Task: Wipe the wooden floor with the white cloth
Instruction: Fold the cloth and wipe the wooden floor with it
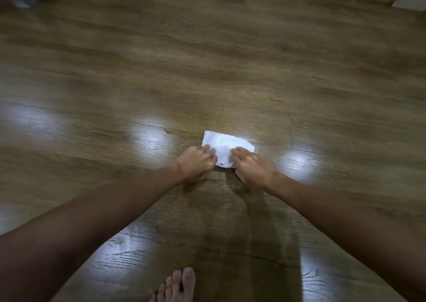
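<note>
We press the white cloth (227, 148) flat on the wooden floor (207, 71) with both hands, left hand (197, 162) and right hand (250, 165) level at its near edge, fingers curled onto it, its bulk lying ahead.

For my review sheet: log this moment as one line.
both hands on white cloth | left hand, right hand | cloth flat on wooden floor
</note>
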